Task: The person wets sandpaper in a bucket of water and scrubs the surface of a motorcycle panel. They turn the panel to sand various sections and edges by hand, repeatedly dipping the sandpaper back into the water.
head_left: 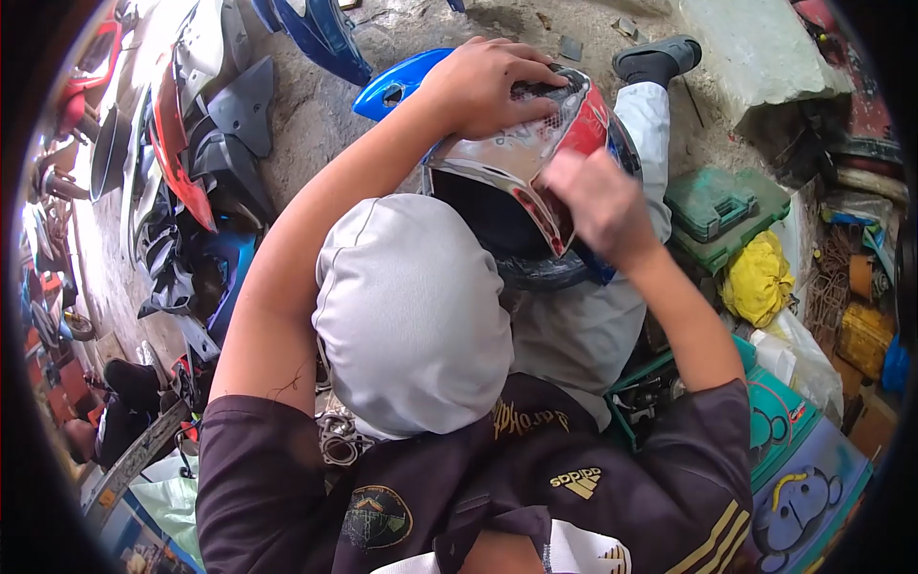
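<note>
A rounded motorcycle fairing with worn beige and red panels sits between my legs, its dark hollow side facing me. My left hand curves over its top, fingers bent across the surface. Close against the red side panel, my right hand is closed and smeared by motion; what it pinches, if anything, is hidden. A dark round rim shows under the fairing. My bent knee, in grey trousers, rises in front of my left arm.
Several fairing panels lie to the left, and a blue panel lies beyond the fairing. At right are a green case, a yellow bag and an open teal toolbox. A concrete block stands top right.
</note>
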Demonstrator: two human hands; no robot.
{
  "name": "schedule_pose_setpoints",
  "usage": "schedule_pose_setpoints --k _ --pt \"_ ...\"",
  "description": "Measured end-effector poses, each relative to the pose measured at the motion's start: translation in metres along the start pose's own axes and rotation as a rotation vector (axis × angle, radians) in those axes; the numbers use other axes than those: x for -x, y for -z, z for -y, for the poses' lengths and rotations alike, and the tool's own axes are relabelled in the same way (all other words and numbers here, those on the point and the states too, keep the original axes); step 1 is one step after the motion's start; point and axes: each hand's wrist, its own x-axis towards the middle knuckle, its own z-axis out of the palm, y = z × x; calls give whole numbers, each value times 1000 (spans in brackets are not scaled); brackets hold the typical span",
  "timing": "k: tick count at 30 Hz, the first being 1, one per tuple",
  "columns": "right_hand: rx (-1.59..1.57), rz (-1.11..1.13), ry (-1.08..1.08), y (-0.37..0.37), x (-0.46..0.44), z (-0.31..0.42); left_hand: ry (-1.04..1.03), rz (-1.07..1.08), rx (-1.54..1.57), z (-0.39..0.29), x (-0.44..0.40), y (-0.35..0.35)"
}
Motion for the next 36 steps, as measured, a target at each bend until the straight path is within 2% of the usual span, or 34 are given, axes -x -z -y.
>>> schedule_pose_setpoints --k 2,5,8,10,12,14,15,19,23,26,27,31,34,35,36 --pt "111 -91 -70 -6 -3 -26 40 24 25 -2 -3 1" --pt "-12 -40 25 -9 0 22 -11 -19 -24 0 2 -1" --pt "17 -71 -4 -6 -1 1 -2 -27 -28 -1 4 0" --pt "119 -164 -117 -8 -6 -21 0 -10 -10 -3 2 1" --pt "26 -150 -17 -15 0 3 1 -16 -17 -3 2 3" --pt "-62 -21 122 -11 1 35 -14 -39 -39 -4 5 1" --pt "-77 -38 122 -12 1 30 -11 -32 -32 -3 3 2" --pt "86 -233 -40 -15 -2 -18 -17 -40 -12 -1 4 -1" --pt "-73 -65 55 -12 5 27 -13 -48 -26 -4 7 1" --pt "41 -140 -10 -15 2 -3 7 -7 -4 -2 4 0" --pt "88 -204 -102 -14 -2 -12 7 -16 -8 -4 5 0" --pt "-59 -52 5 -10 1 24 -8 -41 -35 -4 10 0" --pt "-25 -136 68 -15 -1 -16 -16 -45 -38 -2 7 0" --pt "54 -180 -12 -15 -1 -27 -11 -42 -33 -2 8 -1" --pt "26 -158 -3 -16 -1 -21 -12 -45 -32 -3 8 -1"
